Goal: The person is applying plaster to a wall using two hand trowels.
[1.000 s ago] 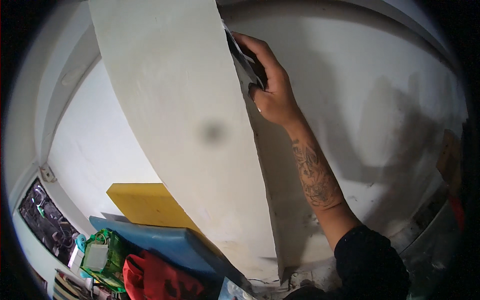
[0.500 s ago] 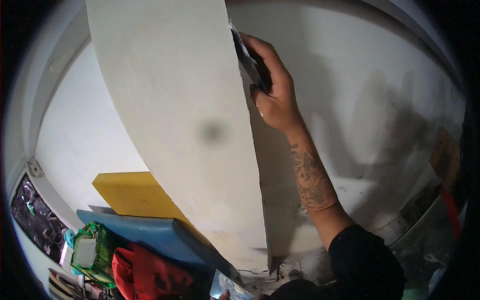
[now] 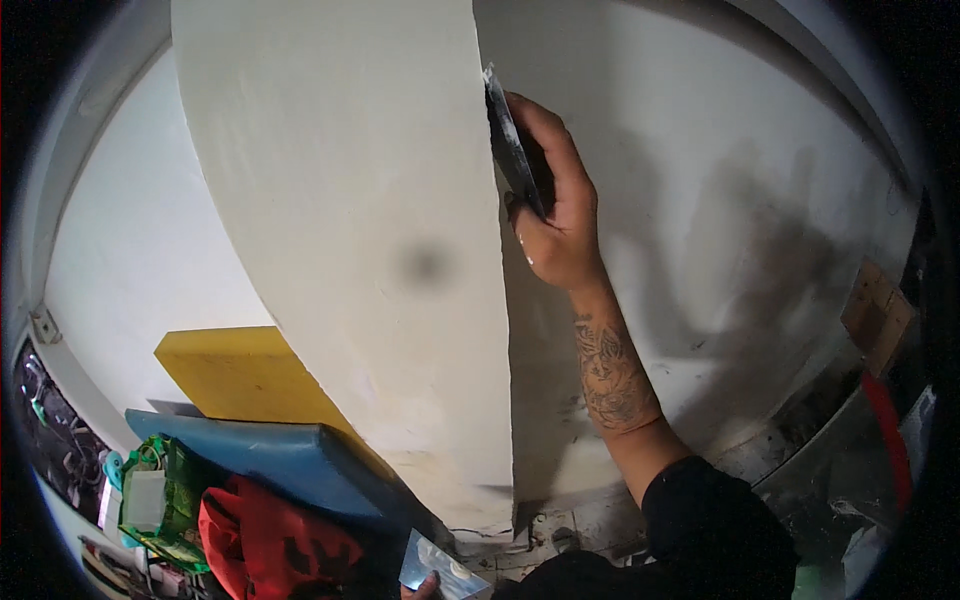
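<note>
My right hand (image 3: pixel 562 215) is raised beside the right edge of a pale plastered pillar (image 3: pixel 360 260). It grips a dark, flat putty knife (image 3: pixel 514 145) whose far corner carries white putty. The blade lies along the pillar's edge; whether it presses on it I cannot tell. White specks dot the thumb side of this hand. At the bottom, only the fingers of my left hand (image 3: pixel 427 586) show, closed on a shiny flat metal plate (image 3: pixel 425 558). A few pale lumps of putty sit on that plate.
Left of the pillar's foot lean a yellow block (image 3: pixel 245 375) and a blue padded slab (image 3: pixel 250 450). Before them are a red cloth bag (image 3: pixel 270 545) and a green basket (image 3: pixel 165 500). Brown board (image 3: pixel 878 315) stands far right, by a white wall (image 3: pixel 720 130).
My right hand and the putty knife have come slightly down along the pillar's edge. The view has shifted a little, and the plate in my left hand appears lower and further left.
</note>
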Demonstrator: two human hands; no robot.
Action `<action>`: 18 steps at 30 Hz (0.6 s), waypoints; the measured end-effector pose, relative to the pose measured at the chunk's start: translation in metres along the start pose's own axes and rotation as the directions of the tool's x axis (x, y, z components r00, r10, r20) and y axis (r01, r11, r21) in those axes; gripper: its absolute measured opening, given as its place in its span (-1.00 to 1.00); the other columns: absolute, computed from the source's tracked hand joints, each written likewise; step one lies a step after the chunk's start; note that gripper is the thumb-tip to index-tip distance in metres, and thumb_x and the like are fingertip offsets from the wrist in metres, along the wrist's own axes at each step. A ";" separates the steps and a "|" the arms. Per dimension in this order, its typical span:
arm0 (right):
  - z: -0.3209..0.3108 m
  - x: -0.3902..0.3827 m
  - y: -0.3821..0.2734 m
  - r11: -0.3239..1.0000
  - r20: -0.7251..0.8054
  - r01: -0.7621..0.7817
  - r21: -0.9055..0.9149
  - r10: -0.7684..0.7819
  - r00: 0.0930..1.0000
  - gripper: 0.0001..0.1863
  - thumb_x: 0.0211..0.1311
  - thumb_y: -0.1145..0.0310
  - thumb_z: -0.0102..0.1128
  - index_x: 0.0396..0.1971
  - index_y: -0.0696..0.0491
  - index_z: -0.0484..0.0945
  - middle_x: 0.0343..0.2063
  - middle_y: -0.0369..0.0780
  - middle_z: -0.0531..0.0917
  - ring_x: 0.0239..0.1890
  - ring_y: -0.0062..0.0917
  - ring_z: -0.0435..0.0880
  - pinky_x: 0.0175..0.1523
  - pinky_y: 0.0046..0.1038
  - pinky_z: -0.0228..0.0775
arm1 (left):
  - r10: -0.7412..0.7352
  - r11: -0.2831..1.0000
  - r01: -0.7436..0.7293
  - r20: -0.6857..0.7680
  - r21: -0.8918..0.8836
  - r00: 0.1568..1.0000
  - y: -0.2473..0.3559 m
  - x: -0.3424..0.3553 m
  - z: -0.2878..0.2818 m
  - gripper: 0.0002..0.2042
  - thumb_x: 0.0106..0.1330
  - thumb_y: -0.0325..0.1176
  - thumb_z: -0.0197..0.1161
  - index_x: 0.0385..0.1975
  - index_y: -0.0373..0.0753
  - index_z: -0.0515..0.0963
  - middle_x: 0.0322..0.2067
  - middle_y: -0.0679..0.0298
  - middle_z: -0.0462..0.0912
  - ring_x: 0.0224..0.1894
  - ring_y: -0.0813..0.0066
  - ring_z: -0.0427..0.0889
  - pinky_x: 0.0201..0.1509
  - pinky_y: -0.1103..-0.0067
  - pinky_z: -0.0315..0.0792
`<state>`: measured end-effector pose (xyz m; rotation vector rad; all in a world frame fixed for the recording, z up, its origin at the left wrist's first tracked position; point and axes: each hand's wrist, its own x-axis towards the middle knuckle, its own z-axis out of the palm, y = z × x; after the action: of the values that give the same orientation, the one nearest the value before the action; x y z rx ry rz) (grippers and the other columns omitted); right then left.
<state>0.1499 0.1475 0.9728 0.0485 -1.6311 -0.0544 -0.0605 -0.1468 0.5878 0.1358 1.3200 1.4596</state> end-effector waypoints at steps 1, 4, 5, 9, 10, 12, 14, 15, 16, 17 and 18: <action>-0.001 -0.002 -0.002 1.000 0.006 -0.003 -0.006 0.003 1.000 -0.22 -0.48 0.77 -0.33 0.02 0.14 0.25 0.00 -0.11 0.32 0.13 -0.32 0.23 0.23 -0.40 -0.04 | 0.028 0.997 -0.028 0.009 -0.068 1.000 0.011 -0.013 0.013 -0.73 0.07 -0.54 0.12 -0.18 -0.30 0.37 -0.41 0.37 0.44 -0.41 0.64 0.42 -0.37 0.72 0.35; 0.002 -0.009 -0.006 1.000 0.010 0.007 -0.003 -0.007 1.000 -0.23 -0.47 0.76 -0.31 0.02 0.15 0.25 0.01 -0.10 0.31 0.13 -0.32 0.23 0.23 -0.40 -0.04 | 0.075 0.990 -0.072 0.022 -0.123 0.997 0.026 -0.029 0.029 -0.67 0.05 -0.57 0.10 -0.13 -0.32 0.34 -0.36 0.36 0.44 -0.34 0.56 0.43 -0.27 0.65 0.37; 0.003 -0.012 -0.008 0.999 0.009 -0.037 0.024 0.037 0.999 -0.24 -0.47 0.76 -0.30 0.02 0.15 0.25 0.01 -0.11 0.32 0.13 -0.32 0.23 0.23 -0.39 -0.04 | 0.106 0.983 -0.102 0.021 -0.151 0.994 0.031 -0.034 0.033 -0.66 0.04 -0.57 0.10 -0.12 -0.32 0.34 -0.33 0.34 0.44 -0.31 0.54 0.43 -0.25 0.64 0.36; 0.005 -0.020 -0.008 1.000 0.004 0.004 0.022 -0.005 1.000 -0.24 -0.45 0.76 -0.28 0.02 0.13 0.25 0.01 -0.11 0.32 0.13 -0.31 0.23 0.23 -0.37 -0.04 | 0.189 0.982 -0.189 0.006 -0.009 0.982 0.034 -0.022 0.032 -0.52 -0.08 -0.47 0.21 -0.08 -0.38 0.29 -0.30 0.22 0.48 -0.31 0.35 0.49 -0.16 0.46 0.35; 0.005 -0.023 -0.007 1.000 0.004 -0.001 0.019 0.001 1.000 -0.24 -0.45 0.76 -0.28 0.02 0.13 0.25 0.01 -0.11 0.32 0.13 -0.31 0.23 0.23 -0.37 -0.04 | 0.184 0.983 -0.184 0.006 -0.004 0.983 0.033 -0.020 0.031 -0.52 -0.08 -0.47 0.21 -0.08 -0.38 0.29 -0.30 0.22 0.48 -0.31 0.35 0.49 -0.16 0.46 0.35; 0.005 -0.029 -0.007 0.999 0.001 0.034 -0.004 -0.034 0.999 -0.24 -0.43 0.76 -0.27 0.03 0.12 0.25 0.02 -0.10 0.32 0.13 -0.30 0.22 0.23 -0.35 -0.03 | 0.209 0.976 -0.205 0.054 -0.076 0.976 0.032 -0.020 0.027 -0.55 -0.06 -0.48 0.20 -0.11 -0.39 0.29 -0.34 0.22 0.47 -0.34 0.34 0.49 -0.22 0.42 0.36; 0.005 -0.035 -0.011 1.000 0.003 0.009 -0.009 -0.009 1.000 -0.25 -0.43 0.76 -0.27 0.02 0.12 0.26 0.02 -0.10 0.32 0.13 -0.30 0.22 0.23 -0.34 -0.03 | 0.210 0.975 -0.205 0.061 -0.080 0.976 0.033 -0.021 0.028 -0.55 -0.06 -0.48 0.19 -0.11 -0.38 0.28 -0.33 0.21 0.47 -0.33 0.33 0.49 -0.22 0.42 0.37; 0.005 -0.038 -0.013 1.000 0.004 -0.008 -0.014 0.008 1.000 -0.25 -0.42 0.76 -0.26 0.02 0.12 0.26 0.02 -0.10 0.31 0.14 -0.30 0.22 0.23 -0.34 -0.03 | 0.216 0.974 -0.210 0.071 -0.089 0.974 0.034 -0.022 0.029 -0.55 -0.05 -0.48 0.19 -0.10 -0.38 0.28 -0.32 0.20 0.47 -0.33 0.33 0.49 -0.22 0.43 0.37; 0.004 -0.042 -0.015 1.000 0.003 -0.013 -0.016 0.013 1.000 -0.25 -0.42 0.76 -0.26 0.02 0.12 0.26 0.02 -0.10 0.31 0.14 -0.30 0.22 0.23 -0.34 -0.03 | 0.213 0.975 -0.206 0.071 -0.084 0.975 0.035 -0.022 0.028 -0.55 -0.05 -0.48 0.19 -0.10 -0.38 0.28 -0.32 0.20 0.47 -0.33 0.33 0.49 -0.22 0.43 0.37; 0.004 -0.046 -0.016 0.999 0.006 -0.040 -0.005 0.040 0.999 -0.26 -0.42 0.76 -0.26 0.02 0.12 0.27 0.02 -0.10 0.32 0.13 -0.30 0.22 0.23 -0.33 -0.03 | 0.202 0.978 -0.195 0.093 -0.074 0.975 0.036 -0.021 0.025 -0.56 -0.04 -0.49 0.18 -0.10 -0.37 0.28 -0.32 0.20 0.47 -0.33 0.33 0.49 -0.21 0.43 0.37; 0.005 -0.050 -0.017 0.998 0.008 -0.066 0.009 0.066 0.998 -0.26 -0.42 0.76 -0.25 0.01 0.12 0.28 0.02 -0.10 0.32 0.13 -0.29 0.22 0.23 -0.32 -0.04 | 0.192 0.980 -0.186 0.112 -0.065 0.975 0.037 -0.021 0.023 -0.56 -0.03 -0.50 0.17 -0.09 -0.37 0.28 -0.32 0.20 0.47 -0.33 0.32 0.49 -0.21 0.43 0.38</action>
<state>0.1480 0.1337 0.9215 0.0012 -1.6392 0.0040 -0.0596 -0.1396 0.6359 0.3151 1.1962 1.6211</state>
